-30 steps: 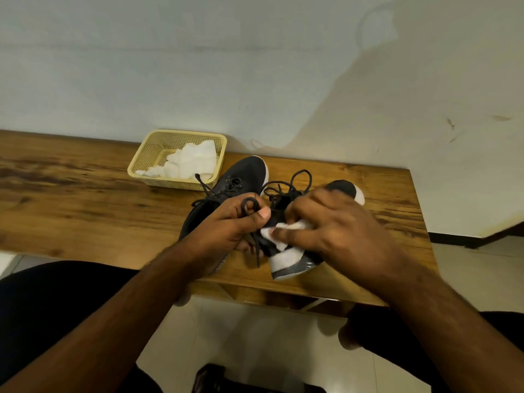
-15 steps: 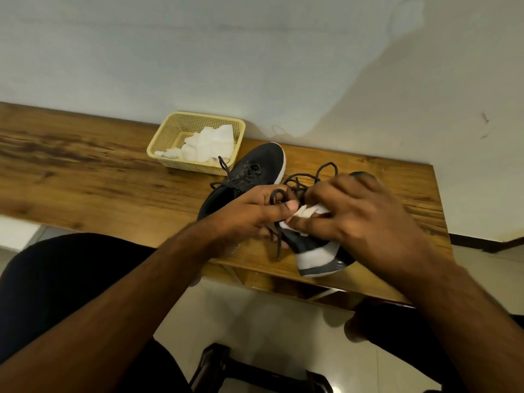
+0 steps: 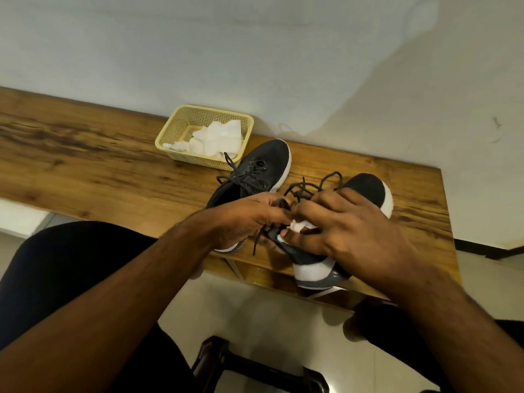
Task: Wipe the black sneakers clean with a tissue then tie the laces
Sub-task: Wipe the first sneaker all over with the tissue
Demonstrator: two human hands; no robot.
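Two black sneakers with white soles lie on the wooden table [image 3: 85, 165]. The left sneaker [image 3: 263, 165] rests untouched with loose laces. Over the right sneaker [image 3: 368, 188], whose heel juts past the table's front edge, both my hands meet. My left hand [image 3: 243, 219] pinches a black lace [image 3: 259, 239] that hangs down from its fingers. My right hand [image 3: 348, 225] covers the shoe's opening and pinches a small white tissue [image 3: 297, 225] against its collar. Its fingers hide the tongue.
A yellow mesh basket [image 3: 175, 131] with crumpled white tissues stands at the back by the white wall, just left of the left sneaker. My dark-clad legs sit under the table's front edge, and a dark stool frame [image 3: 226, 361] stands on the tiled floor.
My hands have stayed together on the right sneaker, with lace and tissue still held. The view has shifted, so the right shoe's toe shows more beyond my right hand.
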